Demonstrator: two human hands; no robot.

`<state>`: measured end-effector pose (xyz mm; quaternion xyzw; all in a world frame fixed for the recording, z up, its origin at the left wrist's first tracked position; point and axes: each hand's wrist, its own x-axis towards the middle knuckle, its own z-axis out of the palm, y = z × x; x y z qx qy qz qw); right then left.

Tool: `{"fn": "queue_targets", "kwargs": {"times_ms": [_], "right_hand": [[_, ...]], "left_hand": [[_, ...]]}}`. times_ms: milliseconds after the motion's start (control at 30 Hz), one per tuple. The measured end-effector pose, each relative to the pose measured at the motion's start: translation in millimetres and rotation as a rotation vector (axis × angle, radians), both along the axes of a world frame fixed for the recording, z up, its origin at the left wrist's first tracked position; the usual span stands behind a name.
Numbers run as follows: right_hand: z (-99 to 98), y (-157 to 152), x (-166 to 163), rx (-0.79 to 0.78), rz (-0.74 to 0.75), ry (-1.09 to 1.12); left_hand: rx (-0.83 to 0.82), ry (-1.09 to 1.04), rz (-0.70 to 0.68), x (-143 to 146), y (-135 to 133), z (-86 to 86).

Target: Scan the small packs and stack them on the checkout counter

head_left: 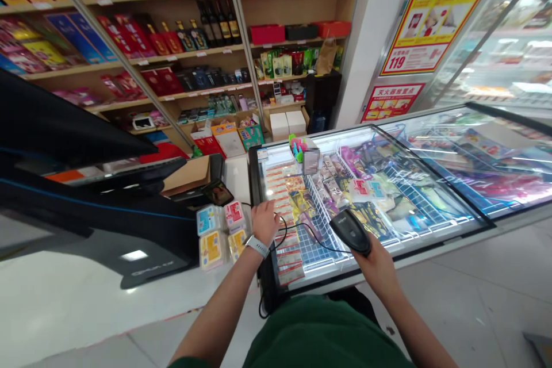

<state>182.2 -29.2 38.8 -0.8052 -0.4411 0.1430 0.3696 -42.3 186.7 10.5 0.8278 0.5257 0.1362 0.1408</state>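
Observation:
My right hand (pixel 376 261) grips a black barcode scanner (pixel 351 231) over the glass lid of a chest freezer (pixel 431 244); its black cable (pixel 302 229) loops left across the glass. My left hand (pixel 264 221), with a white watch on the wrist, rests on the lid's left part, its fingers curled down over the cable near a row of red and white labels (pixel 282 224). Whether the left hand pinches anything is hidden. Packets of frozen goods lie in wire baskets under the glass.
A black till screen (pixel 73 184) stands on the white counter at left, with small packets (pixel 218 233) stacked beside it. Shelves of boxed and bottled goods (pixel 172 40) fill the back wall. A second freezer (pixel 495 149) stands at right.

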Motion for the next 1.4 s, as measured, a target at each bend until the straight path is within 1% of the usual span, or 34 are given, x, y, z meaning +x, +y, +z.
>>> {"fn": "queue_targets", "kwargs": {"times_ms": [67, 133, 200, 267, 433, 633, 867, 967, 1067, 1167, 1233, 1300, 1400], "right_hand": [[-0.3, 1, -6, 0.016, 0.002, 0.002], [0.2, 2, -10, 0.035, 0.007, 0.002], [1.6, 2, -14, 0.051, 0.016, 0.002], [3.6, 2, -17, 0.064, 0.022, 0.003], [9.3, -2, -16, 0.079, 0.048, -0.003], [13.1, -3, -4, 0.095, 0.074, 0.006], [21.4, -5, 17, 0.117, 0.101, 0.069], [23.2, -6, 27, 0.109, 0.115, 0.094], [20.7, -7, 36, 0.122, 0.103, 0.102], [16.6, -7, 45, 0.138, 0.097, 0.109], [15.1, -7, 50, 0.128, 0.103, 0.117], [15.5, -8, 54, 0.119, 0.109, 0.129], [17.8, -8, 59, 0.128, 0.112, 0.157]], "left_hand": [[0.094, 0.125, 0.135, -21, 5, 3.7], [0.147, 0.234, 0.249, -36, 10, 1.6], [0.154, 0.327, 0.330, -47, 14, -3.7], [0.131, 0.399, 0.371, -53, 16, -8.9], [0.098, 0.482, 0.364, -61, 17, -12.7], [0.097, 0.495, 0.361, -62, 19, -7.2], [0.027, 0.487, 0.344, -51, 8, 19.5], [0.039, 0.446, 0.376, -51, 9, 30.8], [0.049, 0.406, 0.430, -54, 12, 41.0], [0.080, 0.262, 0.475, -54, 13, 48.8], [0.070, 0.068, 0.463, -50, 10, 49.9], [-0.047, -0.222, 0.456, -40, 5, 46.1], [-0.367, -0.747, 0.460, -19, -5, 33.9]]}}
